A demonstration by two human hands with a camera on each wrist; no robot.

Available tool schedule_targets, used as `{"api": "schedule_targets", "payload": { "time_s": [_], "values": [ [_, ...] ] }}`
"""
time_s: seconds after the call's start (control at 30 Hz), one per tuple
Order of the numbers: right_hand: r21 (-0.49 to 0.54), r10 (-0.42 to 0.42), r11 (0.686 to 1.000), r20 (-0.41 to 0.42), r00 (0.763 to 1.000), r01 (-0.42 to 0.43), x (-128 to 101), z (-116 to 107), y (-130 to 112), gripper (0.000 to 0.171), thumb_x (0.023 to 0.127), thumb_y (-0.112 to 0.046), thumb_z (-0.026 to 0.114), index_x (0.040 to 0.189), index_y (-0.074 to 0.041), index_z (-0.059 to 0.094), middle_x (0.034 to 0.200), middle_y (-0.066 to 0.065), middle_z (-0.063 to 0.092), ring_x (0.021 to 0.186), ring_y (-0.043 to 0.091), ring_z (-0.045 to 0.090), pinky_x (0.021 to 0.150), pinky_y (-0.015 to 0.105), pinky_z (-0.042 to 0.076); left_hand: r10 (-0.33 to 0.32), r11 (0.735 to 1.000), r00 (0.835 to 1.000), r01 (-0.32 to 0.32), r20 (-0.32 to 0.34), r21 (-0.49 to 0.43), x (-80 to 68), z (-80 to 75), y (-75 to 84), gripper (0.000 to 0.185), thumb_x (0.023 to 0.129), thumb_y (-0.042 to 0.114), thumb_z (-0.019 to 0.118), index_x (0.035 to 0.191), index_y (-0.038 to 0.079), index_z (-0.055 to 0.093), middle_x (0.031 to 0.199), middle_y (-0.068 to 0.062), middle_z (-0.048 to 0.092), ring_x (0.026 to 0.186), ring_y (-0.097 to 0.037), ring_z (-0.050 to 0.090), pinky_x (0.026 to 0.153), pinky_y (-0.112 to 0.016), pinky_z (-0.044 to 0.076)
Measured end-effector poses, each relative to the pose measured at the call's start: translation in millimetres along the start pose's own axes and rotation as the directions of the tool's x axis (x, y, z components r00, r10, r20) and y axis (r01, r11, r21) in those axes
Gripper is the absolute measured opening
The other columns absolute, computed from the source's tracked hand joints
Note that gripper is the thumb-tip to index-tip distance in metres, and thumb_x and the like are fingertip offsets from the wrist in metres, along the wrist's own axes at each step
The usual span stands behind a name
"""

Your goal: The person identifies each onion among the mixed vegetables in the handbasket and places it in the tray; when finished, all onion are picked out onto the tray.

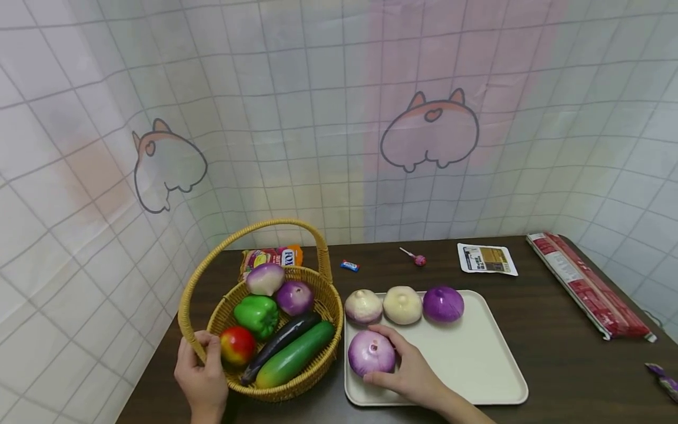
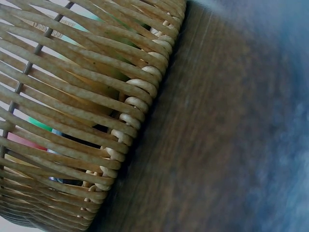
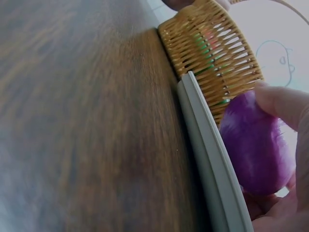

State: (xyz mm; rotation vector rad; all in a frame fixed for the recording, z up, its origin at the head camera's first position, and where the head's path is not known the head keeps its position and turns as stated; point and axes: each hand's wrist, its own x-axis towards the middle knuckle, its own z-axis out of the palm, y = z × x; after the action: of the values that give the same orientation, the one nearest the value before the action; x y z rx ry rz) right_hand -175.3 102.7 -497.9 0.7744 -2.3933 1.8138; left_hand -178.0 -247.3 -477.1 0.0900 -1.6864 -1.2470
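Note:
My right hand curls its thumb and fingers round a light purple onion at the front left of the white tray. In the right wrist view the same onion sits just past the tray's rim. With the left hand I grip the base of the handle of a wicker basket. Inside lie a green bell pepper, a red-yellow fruit, an eggplant, a green cucumber-like vegetable and two purple-and-white onions. The left wrist view shows only the basket's woven side.
Along the tray's back edge stand a whitish-purple onion, a white one and a deep purple one. Behind are a snack bag, a small blue packet, a lollipop and a flat pouch. A long red package lies right.

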Motion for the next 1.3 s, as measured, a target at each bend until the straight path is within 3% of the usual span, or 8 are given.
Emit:
{"api": "schedule_targets", "payload": {
  "time_s": [0.1,0.27,0.47,0.77,1.03,1.2,1.3],
  "values": [
    [-0.033,-0.009,0.999,0.003,1.0,0.009,0,1,-1,0.075,0.073,-0.021,0.085,0.137,-0.005,0.047,0.125,0.011,0.06,0.107,0.014,0.061,0.089,0.029,0.051,0.003,1.0,1.0,-0.003,0.0,0.013,-0.7,0.0,-2.1,0.009,0.082,-0.018,0.061,0.078,-0.01,0.059,0.083,-0.008,0.055,0.082,-0.004,0.052,0.078,-0.017,0.039],
    [-0.071,0.049,0.996,-0.011,0.999,-0.05,0,1,-2,0.079,0.072,-0.027,0.086,0.139,-0.011,0.047,0.131,0.007,0.058,0.113,0.017,0.058,0.094,0.029,0.048,-0.003,1.0,1.0,0.003,0.004,0.012,-0.4,0.3,-3.9,0.009,0.083,-0.018,0.061,0.077,-0.01,0.059,0.084,-0.008,0.055,0.084,-0.004,0.052,0.079,-0.017,0.039],
    [-0.193,-0.002,0.981,-0.003,1.0,0.001,-1,2,-1,0.083,0.074,-0.036,0.084,0.142,-0.009,0.046,0.136,0.006,0.052,0.121,0.022,0.052,0.101,0.035,0.044,0.007,1.0,1.0,-0.007,0.012,0.002,-0.1,-0.4,-2.2,0.01,0.083,-0.018,0.061,0.077,-0.01,0.059,0.084,-0.008,0.055,0.085,-0.004,0.053,0.08,-0.017,0.04],
    [-0.151,-0.017,0.988,0.018,1.0,0.019,-1,0,0,0.084,0.074,-0.031,0.085,0.142,-0.005,0.043,0.129,0.01,0.052,0.101,0.016,0.058,0.088,0.029,0.05,0.006,1.0,1.0,-0.006,0.006,-0.003,0.1,0.2,-3.4,0.009,0.082,-0.019,0.061,0.077,-0.011,0.059,0.085,-0.009,0.056,0.086,-0.006,0.054,0.081,-0.017,0.04],
    [-0.117,0.069,0.991,0.032,0.997,-0.065,3,-13,-7,0.079,0.075,-0.029,0.084,0.141,-0.008,0.045,0.131,0.011,0.051,0.107,0.026,0.055,0.09,0.037,0.051,-0.018,0.999,1.0,0.018,0.022,-0.039,1.0,-0.5,2.3,0.009,0.083,-0.016,0.062,0.077,-0.01,0.06,0.084,-0.006,0.057,0.085,-0.008,0.054,0.081,-0.018,0.041],
    [-0.118,0.075,0.99,0.013,0.997,-0.073,6,-18,-13,0.075,0.077,-0.027,0.083,0.139,-0.006,0.047,0.135,0.015,0.05,0.109,0.033,0.053,0.088,0.039,0.052,-0.031,0.999,0.999,0.032,0.032,-0.036,0.7,-2.4,0.7,0.008,0.084,-0.016,0.061,0.077,-0.012,0.059,0.084,-0.004,0.057,0.084,-0.009,0.054,0.08,-0.019,0.041],
    [-0.122,0.06,0.991,-0.012,0.998,-0.061,9,-17,-18,0.069,0.08,-0.026,0.08,0.138,-0.006,0.049,0.135,0.014,0.051,0.11,0.034,0.052,0.089,0.041,0.052,-0.003,1.0,1.0,0.004,0.023,-0.021,1.4,-3.0,-0.9,0.008,0.082,-0.019,0.06,0.076,-0.013,0.058,0.082,-0.008,0.056,0.083,-0.008,0.054,0.079,-0.018,0.041]
  ]
}}
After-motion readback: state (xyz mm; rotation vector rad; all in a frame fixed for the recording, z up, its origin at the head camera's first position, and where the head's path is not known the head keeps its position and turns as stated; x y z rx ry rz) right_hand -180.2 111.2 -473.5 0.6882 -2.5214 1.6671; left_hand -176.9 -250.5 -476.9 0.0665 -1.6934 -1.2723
